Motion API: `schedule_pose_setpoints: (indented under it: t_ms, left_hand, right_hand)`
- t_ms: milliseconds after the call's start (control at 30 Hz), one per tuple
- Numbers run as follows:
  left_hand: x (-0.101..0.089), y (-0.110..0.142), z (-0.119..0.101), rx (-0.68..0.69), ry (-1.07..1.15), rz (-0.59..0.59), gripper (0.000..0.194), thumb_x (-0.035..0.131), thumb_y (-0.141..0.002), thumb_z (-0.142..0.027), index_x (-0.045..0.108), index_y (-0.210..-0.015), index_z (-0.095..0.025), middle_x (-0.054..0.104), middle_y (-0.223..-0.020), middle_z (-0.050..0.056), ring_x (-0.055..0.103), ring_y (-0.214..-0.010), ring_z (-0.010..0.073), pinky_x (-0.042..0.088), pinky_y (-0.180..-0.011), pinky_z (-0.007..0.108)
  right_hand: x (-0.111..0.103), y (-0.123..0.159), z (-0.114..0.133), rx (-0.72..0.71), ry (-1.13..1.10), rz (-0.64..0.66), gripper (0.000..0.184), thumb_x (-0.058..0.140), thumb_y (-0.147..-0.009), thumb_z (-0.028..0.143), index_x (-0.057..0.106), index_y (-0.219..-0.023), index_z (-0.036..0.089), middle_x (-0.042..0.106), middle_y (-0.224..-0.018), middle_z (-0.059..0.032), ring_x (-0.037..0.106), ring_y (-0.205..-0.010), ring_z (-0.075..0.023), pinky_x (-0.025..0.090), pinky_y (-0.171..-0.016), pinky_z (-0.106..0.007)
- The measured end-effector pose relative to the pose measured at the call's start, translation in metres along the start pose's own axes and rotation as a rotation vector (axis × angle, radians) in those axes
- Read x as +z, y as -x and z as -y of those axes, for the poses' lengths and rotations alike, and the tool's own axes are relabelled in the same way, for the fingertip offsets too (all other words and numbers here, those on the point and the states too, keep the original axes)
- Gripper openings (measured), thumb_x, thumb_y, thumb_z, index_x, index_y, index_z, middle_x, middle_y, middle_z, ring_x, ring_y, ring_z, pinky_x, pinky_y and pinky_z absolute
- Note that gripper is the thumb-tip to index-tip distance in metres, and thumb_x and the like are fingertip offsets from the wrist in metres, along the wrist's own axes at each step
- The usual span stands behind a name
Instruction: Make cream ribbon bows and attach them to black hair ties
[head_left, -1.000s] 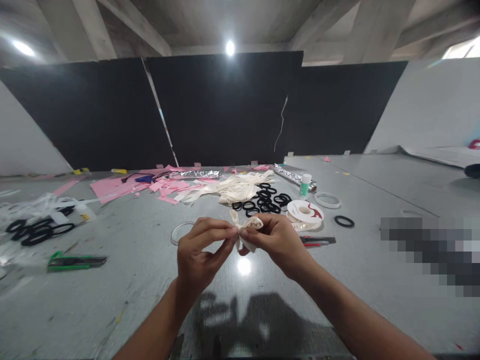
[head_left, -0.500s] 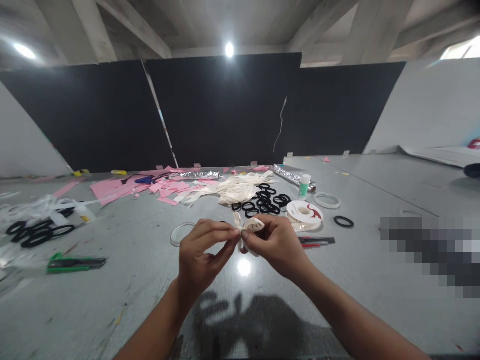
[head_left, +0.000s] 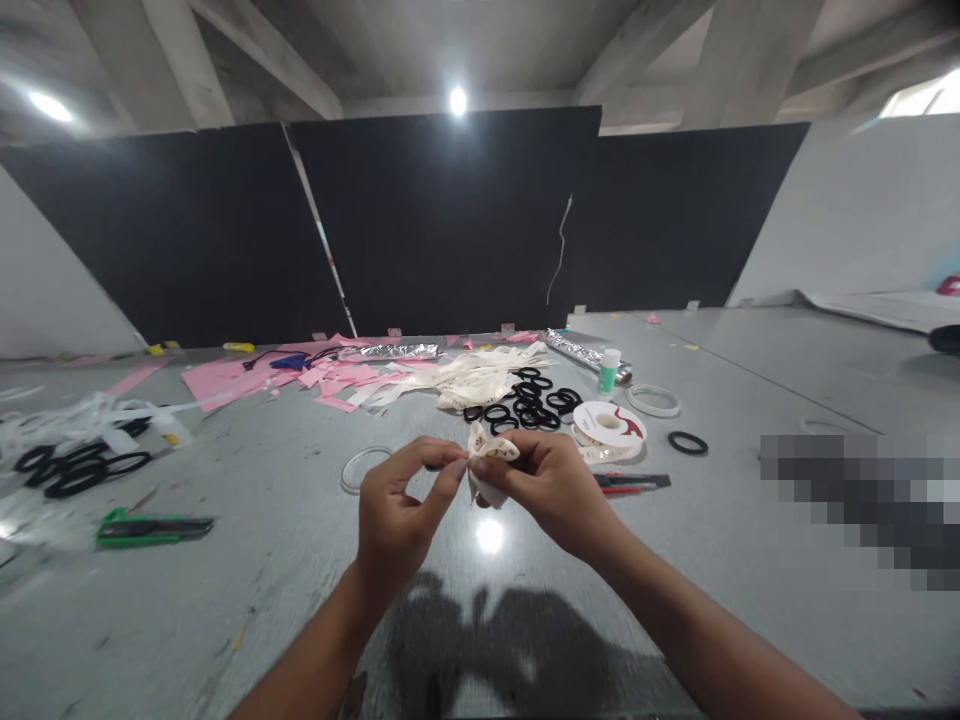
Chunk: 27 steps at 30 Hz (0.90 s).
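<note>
A cream printed ribbon (head_left: 493, 447), looped like a bow, is held above the table between my two hands. My right hand (head_left: 544, 475) pinches it at its gathered middle, thumb in front. From the other side, the thumb and forefinger of my left hand (head_left: 409, 500) are closed at the ribbon's left edge. Behind my hands lie a pile of black hair ties (head_left: 531, 405) and a heap of cut cream ribbon strips (head_left: 472, 380). A ribbon spool (head_left: 609, 425) rests beyond my right hand, with a red and black cutter (head_left: 634, 482) nearer to it.
Pink paper scraps (head_left: 232, 383) and foil packets (head_left: 394, 351) line the back. A glue stick (head_left: 609, 371) stands by a clear tape ring (head_left: 654, 401) and a single black ring (head_left: 688, 443). At left are a green cutter (head_left: 154, 528) and more black ties (head_left: 75, 468).
The ribbon has turned in my fingers, its lower part now showing wider. My left hand's fingers have shifted slightly left, into a thumb-and-forefinger pinch at its edge. The table things stay put.
</note>
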<state>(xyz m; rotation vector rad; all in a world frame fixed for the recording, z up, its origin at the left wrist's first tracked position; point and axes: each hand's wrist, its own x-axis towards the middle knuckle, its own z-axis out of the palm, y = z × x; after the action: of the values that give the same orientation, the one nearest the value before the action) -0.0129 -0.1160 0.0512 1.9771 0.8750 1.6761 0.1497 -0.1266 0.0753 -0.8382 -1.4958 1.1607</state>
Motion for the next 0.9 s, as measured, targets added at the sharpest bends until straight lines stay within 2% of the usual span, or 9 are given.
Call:
schedule_pose_setpoints:
  t_ms: [133, 700, 900]
  left_hand:
    - [0.0018, 0.0004, 0.0003, -0.018, -0.006, -0.002, 0.005, 0.061, -0.082, -0.017, 0.065, -0.08, -0.018, 0.067, -0.082, 0.001, 0.061, -0.08, 0.0128, 0.048, -0.075, 0.025]
    - [0.0025, -0.0014, 0.0, 0.09, -0.096, 0.077, 0.007, 0.06, -0.083, -0.015, 0.065, -0.083, -0.019, 0.065, -0.082, 0.0, 0.06, -0.079, 0.0109, 0.046, -0.074, 0.023]
    - [0.0014, 0.0002, 0.0033, 0.034, -0.037, 0.09, 0.008, 0.059, -0.084, -0.017, 0.066, -0.086, -0.02, 0.065, -0.083, 0.0, 0.06, -0.076, 0.0108, 0.048, -0.072, 0.023]
  right_hand:
    - [0.0, 0.0001, -0.0025, 0.003, 0.003, -0.008, 0.019, 0.067, -0.076, 0.034, 0.063, -0.073, 0.016, 0.063, -0.065, -0.0006, 0.057, -0.059, -0.011, 0.044, -0.055, -0.024]
    - [-0.0014, 0.0003, -0.0023, 0.015, 0.099, -0.033, 0.017, 0.063, -0.077, 0.026, 0.059, -0.066, 0.015, 0.06, -0.058, 0.0003, 0.056, -0.054, -0.0104, 0.042, -0.05, -0.021]
    - [-0.005, -0.001, -0.0061, -0.007, 0.107, -0.015, 0.02, 0.065, -0.077, 0.031, 0.059, -0.066, 0.015, 0.061, -0.06, -0.0001, 0.056, -0.055, -0.0103, 0.042, -0.051, -0.022]
